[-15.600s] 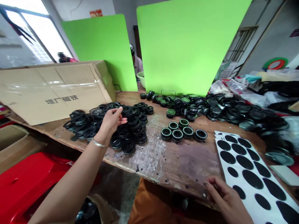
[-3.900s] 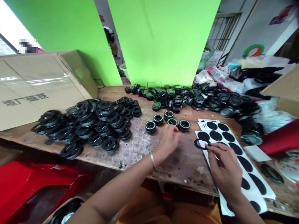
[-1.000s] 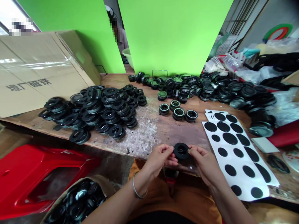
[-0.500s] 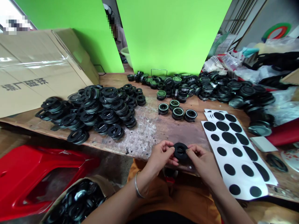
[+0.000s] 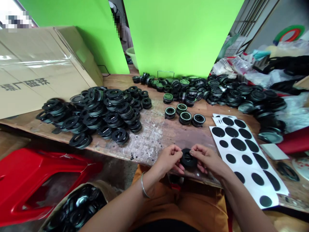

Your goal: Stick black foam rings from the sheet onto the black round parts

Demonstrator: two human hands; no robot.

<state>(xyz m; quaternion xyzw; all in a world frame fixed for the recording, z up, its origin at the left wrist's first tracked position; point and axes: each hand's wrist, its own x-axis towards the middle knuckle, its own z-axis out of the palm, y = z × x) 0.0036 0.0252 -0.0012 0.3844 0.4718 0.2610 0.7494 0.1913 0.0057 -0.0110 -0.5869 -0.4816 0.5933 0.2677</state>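
Observation:
Between my two hands, at the table's front edge, is a black round piece [image 5: 188, 161] with a slot-like bar across its middle. My left hand [image 5: 166, 160] is closed on its left side, thumb on the rim and fingers curled beside it. On the other side my right hand [image 5: 209, 160] grips the rim, its thumb over the top and fingers partly hidden. Several similar round pieces with pale rings [image 5: 185, 117] stand a little beyond my hands. White sheets with black round stickers [image 5: 235, 158] lie near my right forearm.
Stacked black round pieces [image 5: 93, 112] fill the table's left, and more [image 5: 224, 88] line its back. A cardboard box [image 5: 31, 74] leans at the left; green panels [image 5: 178, 35] stand behind. Below are a red stool [image 5: 24, 167] and a container of black parts [image 5: 79, 206].
My right thumb has moved inward over the top of the round piece, and its fingers have shifted along the rim. My left hand keeps nearly the same hold. The view has shifted slightly.

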